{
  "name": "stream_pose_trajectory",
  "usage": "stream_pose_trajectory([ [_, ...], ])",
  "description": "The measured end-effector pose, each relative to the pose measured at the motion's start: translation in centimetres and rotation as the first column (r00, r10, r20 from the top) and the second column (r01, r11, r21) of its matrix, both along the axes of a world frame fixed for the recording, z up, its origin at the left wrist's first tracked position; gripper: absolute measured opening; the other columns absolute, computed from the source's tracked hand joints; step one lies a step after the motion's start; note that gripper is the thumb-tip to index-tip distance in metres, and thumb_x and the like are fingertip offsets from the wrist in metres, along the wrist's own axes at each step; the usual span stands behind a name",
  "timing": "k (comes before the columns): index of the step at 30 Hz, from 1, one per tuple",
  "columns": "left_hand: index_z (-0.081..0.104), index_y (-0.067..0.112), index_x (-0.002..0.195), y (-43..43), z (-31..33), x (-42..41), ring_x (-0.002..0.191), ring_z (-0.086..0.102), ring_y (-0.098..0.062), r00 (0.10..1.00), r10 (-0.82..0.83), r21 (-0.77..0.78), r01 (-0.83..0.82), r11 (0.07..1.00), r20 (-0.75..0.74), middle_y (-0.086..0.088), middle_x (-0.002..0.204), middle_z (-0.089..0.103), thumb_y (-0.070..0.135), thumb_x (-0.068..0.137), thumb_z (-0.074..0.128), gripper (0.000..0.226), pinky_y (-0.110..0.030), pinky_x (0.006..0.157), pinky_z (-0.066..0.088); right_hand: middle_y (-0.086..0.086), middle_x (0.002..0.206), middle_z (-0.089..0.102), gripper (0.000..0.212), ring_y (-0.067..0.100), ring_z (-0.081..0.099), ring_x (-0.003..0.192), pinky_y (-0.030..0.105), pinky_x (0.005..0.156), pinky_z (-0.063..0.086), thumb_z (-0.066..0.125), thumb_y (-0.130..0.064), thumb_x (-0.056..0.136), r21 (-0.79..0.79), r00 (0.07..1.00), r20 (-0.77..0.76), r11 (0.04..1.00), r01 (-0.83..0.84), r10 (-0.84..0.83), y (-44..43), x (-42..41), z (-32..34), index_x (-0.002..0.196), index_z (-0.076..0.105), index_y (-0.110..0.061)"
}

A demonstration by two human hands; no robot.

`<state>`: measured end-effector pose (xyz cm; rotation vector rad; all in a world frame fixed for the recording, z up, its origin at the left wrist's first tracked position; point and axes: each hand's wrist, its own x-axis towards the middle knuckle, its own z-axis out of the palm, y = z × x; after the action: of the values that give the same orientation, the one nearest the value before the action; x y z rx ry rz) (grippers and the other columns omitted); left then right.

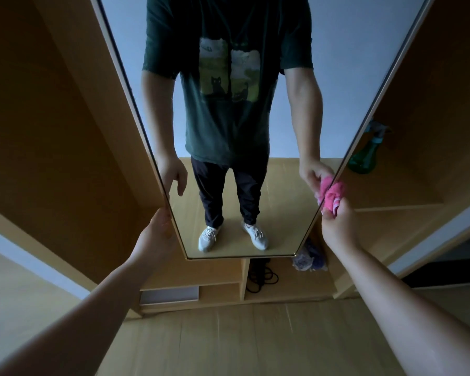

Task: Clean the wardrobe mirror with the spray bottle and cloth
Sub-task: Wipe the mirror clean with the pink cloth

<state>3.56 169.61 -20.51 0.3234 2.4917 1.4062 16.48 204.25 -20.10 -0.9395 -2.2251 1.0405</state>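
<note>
A black cable lies coiled in a low wooden compartment. A purple-white bundle sits nearby, above pale floor.

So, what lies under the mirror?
A black cable and a purple-white bundle on a low shelf. The mirror hides the cable's upper end and everything higher.

pink cloth, green spray bottle, tan wooden wardrobe, black cable
</note>
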Motion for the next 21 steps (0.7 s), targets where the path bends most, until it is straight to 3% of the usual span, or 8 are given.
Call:
stream_pose_trajectory([
  [6,0.039,0.012,0.138,-0.2,-3.4,1.1,0.111,0.058,-0.029,0.995,0.04,-0.082,-0.033,0.996,0.087,-0.004,0.121,0.056,-0.01,0.087,0.053,0.057,-0.049,0.096,0.049,0.009,0.092,0.058,0.015,0.024,0.057,0.082,0.032,0.069,0.043,0.051,-0.005,0.094,-0.019,0.999,0.036,1.0,0.008,-0.007,-0.1,-0.1,-1.6,0.108,0.053,-0.003],
  [11,0.045,0.016,0.131,1.0,-5.8,3.0,0.111,0.056,-0.022,0.987,0.036,-0.15,-0.013,0.989,0.155,-0.001,0.122,0.056,-0.007,0.087,0.05,0.05,-0.032,0.091,0.047,0.008,0.095,0.06,0.017,0.025,0.058,0.086,0.032,0.073,0.044,0.05,-0.005,0.094,-0.056,0.999,0.031,0.998,0.011,-0.01,-0.1,-0.1,-3.0,0.111,0.053,-0.006],
  [15,0.042,0.007,0.14,2.1,-7.9,4.1,0.123,0.054,-0.028,0.965,0.051,-0.139,-0.015,0.99,0.256,-0.013,0.13,0.054,-0.009,0.087,0.051,0.056,-0.039,0.102,0.045,0.007,0.095,0.06,0.017,0.023,0.058,0.086,0.03,0.073,0.043,0.049,-0.004,0.095,-0.075,0.999,0.041,0.997,-0.003,0.006,-0.1,0.2,-4.1,0.111,0.054,-0.006],
  [18,0.042,0.005,0.139,2.6,-9.1,4.2,0.118,0.056,-0.027,0.963,0.081,-0.153,-0.043,0.987,0.257,-0.01,0.128,0.055,-0.006,0.088,0.052,0.054,-0.034,0.097,0.045,0.005,0.097,0.059,0.021,0.021,0.057,0.087,0.03,0.075,0.043,0.05,-0.005,0.095,-0.085,0.999,0.047,0.996,0.003,0.001,-0.2,0.3,-5.1,0.115,0.053,-0.007],
  [21,0.044,0.003,0.136,2.6,-10.2,3.4,0.11,0.059,-0.033,0.951,0.136,-0.163,-0.092,0.982,0.278,-0.015,0.127,0.057,-0.003,0.09,0.054,0.048,-0.041,0.093,0.049,0.005,0.096,0.06,0.022,0.021,0.059,0.087,0.028,0.073,0.043,0.049,-0.006,0.095,-0.084,0.998,0.061,0.996,0.003,0.002,-0.2,0.3,-6.0,0.116,0.054,-0.007],
])
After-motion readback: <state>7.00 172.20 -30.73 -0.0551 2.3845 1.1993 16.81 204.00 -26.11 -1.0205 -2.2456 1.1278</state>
